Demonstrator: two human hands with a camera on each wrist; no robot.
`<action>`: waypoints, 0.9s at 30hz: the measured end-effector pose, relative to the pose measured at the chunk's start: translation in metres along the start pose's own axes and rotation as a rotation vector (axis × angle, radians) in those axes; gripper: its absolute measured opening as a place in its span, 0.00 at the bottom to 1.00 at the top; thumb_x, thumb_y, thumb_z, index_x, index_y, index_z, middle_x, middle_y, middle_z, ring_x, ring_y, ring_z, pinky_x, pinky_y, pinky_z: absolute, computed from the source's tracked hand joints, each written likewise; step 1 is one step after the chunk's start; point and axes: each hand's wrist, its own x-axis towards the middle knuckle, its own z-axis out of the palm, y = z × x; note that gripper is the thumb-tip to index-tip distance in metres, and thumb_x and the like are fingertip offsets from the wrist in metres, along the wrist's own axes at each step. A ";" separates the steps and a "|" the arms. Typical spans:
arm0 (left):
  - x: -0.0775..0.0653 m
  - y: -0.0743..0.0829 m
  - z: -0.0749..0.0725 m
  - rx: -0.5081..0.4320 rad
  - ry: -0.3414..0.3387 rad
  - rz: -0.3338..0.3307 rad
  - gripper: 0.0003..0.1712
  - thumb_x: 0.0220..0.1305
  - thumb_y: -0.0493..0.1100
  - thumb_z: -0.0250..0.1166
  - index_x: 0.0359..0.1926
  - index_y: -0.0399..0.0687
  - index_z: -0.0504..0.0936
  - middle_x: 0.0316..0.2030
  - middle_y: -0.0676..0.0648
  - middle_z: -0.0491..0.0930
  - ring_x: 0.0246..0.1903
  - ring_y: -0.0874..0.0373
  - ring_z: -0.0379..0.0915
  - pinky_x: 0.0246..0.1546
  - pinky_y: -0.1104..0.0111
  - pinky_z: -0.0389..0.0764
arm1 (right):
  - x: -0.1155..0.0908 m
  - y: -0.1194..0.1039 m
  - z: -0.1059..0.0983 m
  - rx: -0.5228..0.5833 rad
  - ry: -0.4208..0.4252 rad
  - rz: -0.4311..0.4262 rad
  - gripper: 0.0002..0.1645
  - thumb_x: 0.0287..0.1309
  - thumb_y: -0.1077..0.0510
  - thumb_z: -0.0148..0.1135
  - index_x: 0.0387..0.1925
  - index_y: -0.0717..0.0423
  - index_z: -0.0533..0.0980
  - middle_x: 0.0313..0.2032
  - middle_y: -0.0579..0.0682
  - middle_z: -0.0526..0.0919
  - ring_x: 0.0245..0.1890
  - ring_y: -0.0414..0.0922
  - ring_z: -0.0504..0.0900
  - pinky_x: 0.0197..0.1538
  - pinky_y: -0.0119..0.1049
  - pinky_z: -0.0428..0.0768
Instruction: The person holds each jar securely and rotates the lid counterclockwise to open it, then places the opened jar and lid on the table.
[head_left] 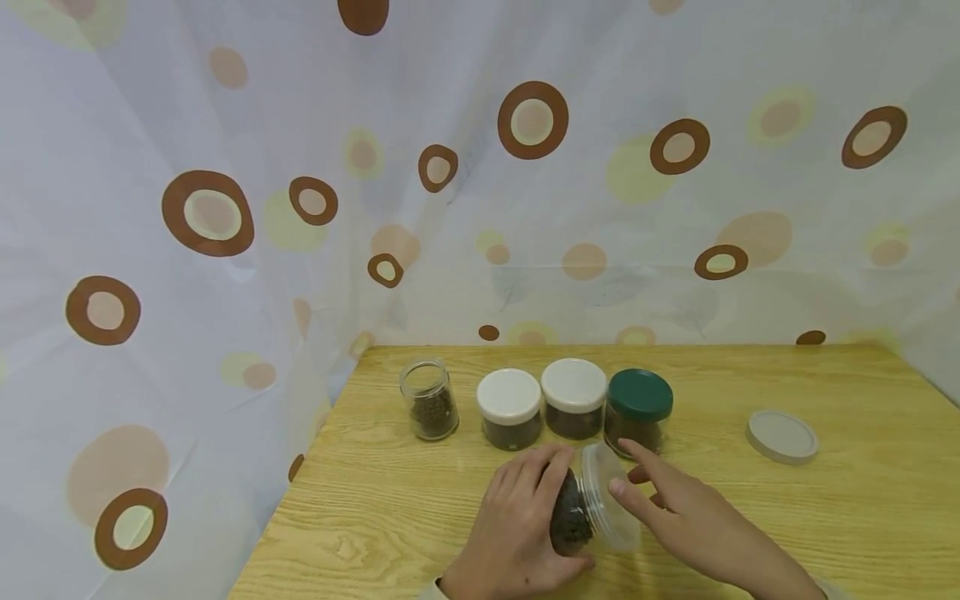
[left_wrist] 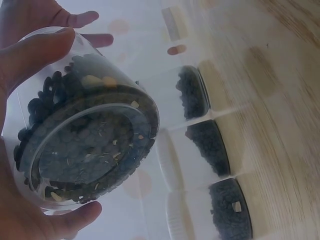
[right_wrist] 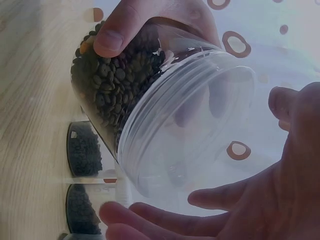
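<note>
My left hand [head_left: 517, 517] grips a clear jar [head_left: 568, 515] around its side, thumb and fingers spread across the plastic. Dark bean-like pieces, with a few pale bits among them, show through the jar's base in the left wrist view. The jar is tipped over sideways, its mouth end facing right. A translucent lid [right_wrist: 200, 120] covers that end. Around the lid stands my right hand [head_left: 693, 517], its fingers spread and relaxed. In the right wrist view its thumb [right_wrist: 282, 102] is apart from the lid, and the fingertips are near the lid's lower rim.
Behind the hands stand two white-lidded jars [head_left: 510, 396] and a green-lidded jar [head_left: 640, 396]. An uncapped clear jar [head_left: 433, 408] with dark contents is at the left. A loose pale lid [head_left: 782, 436] lies on the wooden table [head_left: 360, 517] at right. A patterned curtain [head_left: 465, 225] hangs behind.
</note>
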 end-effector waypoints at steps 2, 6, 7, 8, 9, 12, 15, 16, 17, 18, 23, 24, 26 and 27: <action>0.000 0.001 0.001 0.006 0.000 0.001 0.65 0.32 0.70 0.78 0.71 0.51 0.63 0.60 0.51 0.72 0.58 0.55 0.74 0.55 0.60 0.80 | 0.001 -0.001 0.001 -0.013 -0.010 0.028 0.45 0.70 0.34 0.47 0.77 0.54 0.53 0.58 0.58 0.80 0.46 0.50 0.84 0.41 0.48 0.82; 0.001 0.002 0.001 0.027 0.008 0.014 0.66 0.31 0.70 0.78 0.71 0.50 0.63 0.59 0.50 0.73 0.56 0.55 0.75 0.54 0.60 0.80 | 0.003 -0.001 0.002 -0.041 -0.023 0.055 0.44 0.70 0.32 0.46 0.76 0.52 0.55 0.51 0.51 0.83 0.38 0.42 0.82 0.36 0.42 0.79; 0.001 0.002 0.001 0.029 0.005 0.014 0.66 0.31 0.70 0.78 0.72 0.50 0.63 0.59 0.50 0.73 0.56 0.55 0.76 0.53 0.60 0.80 | 0.003 -0.001 0.002 -0.050 -0.025 0.053 0.45 0.70 0.32 0.47 0.76 0.53 0.55 0.49 0.50 0.83 0.37 0.41 0.82 0.36 0.41 0.78; 0.001 0.003 0.001 0.031 0.002 0.015 0.66 0.31 0.70 0.78 0.72 0.50 0.63 0.59 0.49 0.73 0.55 0.55 0.76 0.53 0.60 0.81 | 0.004 -0.001 0.002 -0.059 -0.027 0.050 0.45 0.69 0.32 0.47 0.76 0.54 0.55 0.48 0.50 0.84 0.37 0.41 0.82 0.36 0.41 0.79; 0.002 0.003 0.001 0.033 0.001 0.017 0.66 0.31 0.70 0.78 0.72 0.50 0.63 0.59 0.49 0.74 0.55 0.55 0.76 0.52 0.60 0.81 | 0.004 -0.001 0.002 -0.062 -0.030 0.051 0.46 0.69 0.32 0.48 0.75 0.54 0.55 0.48 0.50 0.84 0.38 0.41 0.82 0.36 0.42 0.79; 0.001 0.003 0.001 0.030 -0.010 0.019 0.66 0.33 0.71 0.77 0.73 0.50 0.62 0.60 0.49 0.74 0.54 0.55 0.77 0.51 0.60 0.81 | 0.004 0.000 0.002 -0.044 -0.050 0.045 0.48 0.67 0.32 0.51 0.76 0.55 0.54 0.50 0.51 0.83 0.42 0.44 0.84 0.39 0.44 0.81; 0.000 0.003 0.001 0.021 -0.013 0.014 0.66 0.33 0.71 0.77 0.73 0.50 0.62 0.60 0.50 0.73 0.55 0.55 0.76 0.52 0.60 0.81 | 0.003 0.002 0.002 0.000 -0.079 0.017 0.51 0.65 0.33 0.56 0.77 0.54 0.51 0.55 0.57 0.81 0.46 0.47 0.83 0.40 0.43 0.82; 0.000 0.003 0.001 0.015 -0.013 0.008 0.66 0.33 0.70 0.77 0.72 0.51 0.62 0.60 0.50 0.73 0.56 0.55 0.76 0.52 0.60 0.81 | 0.002 0.002 0.002 0.014 -0.086 -0.002 0.51 0.65 0.34 0.57 0.78 0.54 0.50 0.58 0.58 0.79 0.48 0.48 0.82 0.40 0.43 0.82; 0.000 0.003 0.001 0.016 -0.009 0.007 0.66 0.33 0.70 0.77 0.72 0.51 0.62 0.60 0.50 0.73 0.56 0.55 0.75 0.53 0.61 0.80 | 0.002 0.003 0.002 0.028 -0.093 -0.023 0.52 0.64 0.35 0.58 0.78 0.53 0.49 0.61 0.60 0.76 0.50 0.49 0.82 0.41 0.43 0.82; 0.000 0.003 0.001 0.015 -0.008 0.002 0.65 0.33 0.70 0.78 0.72 0.51 0.63 0.60 0.51 0.73 0.56 0.56 0.75 0.53 0.61 0.80 | 0.001 0.004 0.002 0.038 -0.098 -0.045 0.52 0.64 0.36 0.59 0.78 0.53 0.47 0.63 0.61 0.74 0.52 0.50 0.81 0.41 0.42 0.81; 0.001 0.003 0.000 0.007 -0.017 -0.015 0.65 0.32 0.69 0.78 0.72 0.53 0.63 0.61 0.52 0.72 0.58 0.56 0.73 0.55 0.60 0.79 | -0.001 0.008 0.003 0.046 -0.087 -0.150 0.53 0.64 0.38 0.61 0.79 0.50 0.45 0.70 0.63 0.64 0.59 0.56 0.77 0.45 0.46 0.82; 0.001 0.003 -0.001 0.005 -0.019 -0.017 0.65 0.32 0.69 0.78 0.72 0.53 0.63 0.61 0.52 0.72 0.58 0.56 0.73 0.55 0.60 0.79 | -0.001 0.008 0.003 0.034 -0.079 -0.173 0.53 0.63 0.39 0.62 0.79 0.49 0.45 0.71 0.63 0.64 0.59 0.57 0.76 0.45 0.48 0.82; 0.001 0.003 -0.001 0.001 -0.022 -0.021 0.65 0.32 0.69 0.78 0.72 0.53 0.63 0.61 0.52 0.72 0.59 0.56 0.73 0.55 0.60 0.79 | -0.002 0.010 0.003 0.006 -0.060 -0.218 0.54 0.62 0.39 0.63 0.79 0.48 0.46 0.71 0.63 0.62 0.60 0.59 0.76 0.46 0.52 0.82; 0.001 0.003 -0.001 -0.001 -0.022 -0.021 0.65 0.32 0.69 0.79 0.72 0.53 0.63 0.61 0.52 0.72 0.59 0.56 0.73 0.55 0.60 0.79 | -0.002 0.010 0.003 -0.008 -0.049 -0.239 0.54 0.62 0.40 0.63 0.79 0.47 0.46 0.72 0.63 0.62 0.61 0.59 0.75 0.47 0.53 0.82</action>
